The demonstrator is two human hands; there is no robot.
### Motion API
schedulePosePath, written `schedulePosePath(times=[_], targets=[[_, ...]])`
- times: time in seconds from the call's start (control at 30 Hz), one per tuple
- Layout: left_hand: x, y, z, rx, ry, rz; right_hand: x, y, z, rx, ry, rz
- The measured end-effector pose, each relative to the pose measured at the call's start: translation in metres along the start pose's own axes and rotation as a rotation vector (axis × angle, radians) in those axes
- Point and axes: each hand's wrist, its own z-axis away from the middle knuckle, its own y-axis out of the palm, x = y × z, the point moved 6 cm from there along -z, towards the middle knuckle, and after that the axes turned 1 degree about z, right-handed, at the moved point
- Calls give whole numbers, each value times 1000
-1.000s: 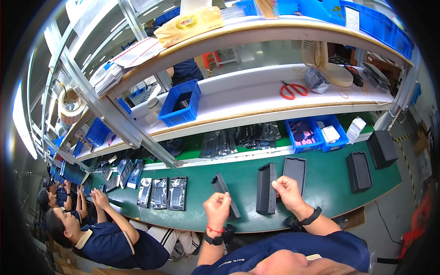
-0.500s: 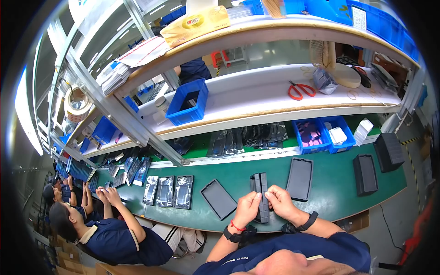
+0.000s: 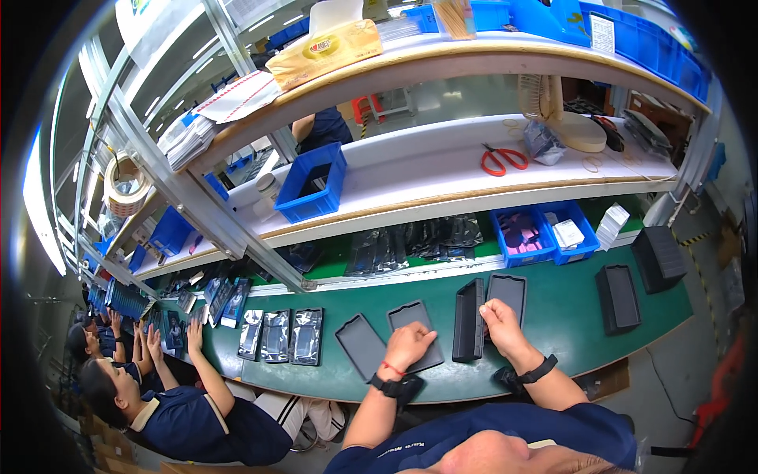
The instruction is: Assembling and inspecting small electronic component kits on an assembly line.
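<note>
My left hand (image 3: 410, 346) is closed over a shallow black tray (image 3: 407, 314) that lies on the green bench, its fingers curled at the tray's right side. My right hand (image 3: 502, 325) pinches the right side of a black tray stack (image 3: 467, 322) standing on edge; how many trays it holds I cannot tell. A second flat tray (image 3: 359, 344) lies left of my left hand. Behind my right hand is another flat tray (image 3: 509, 289), partly covered by the hand and the stack.
Three trays with clear-wrapped items (image 3: 278, 336) lie to the left. Black tray stacks (image 3: 617, 299) stand at the right. Blue bins (image 3: 521, 237) sit under the shelf, which bears red-handled scissors (image 3: 504, 160). A co-worker (image 3: 181, 411) sits at my left.
The black trays held together between my hands are now apart. My left hand has brought one down flat to the left; the upright stack has shifted slightly right with my right hand.
</note>
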Motion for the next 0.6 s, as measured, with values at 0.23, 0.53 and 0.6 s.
schedulePosePath(times=[0.23,0.53,0.6], targets=[[17,-41,33,89,78,-83,5,17,16,201,126,-73],[-32,19,30,41,76,586,4,54,25,338,-16,39],[-27,16,29,-15,37,654,-9,44,22,246,50,-34]])
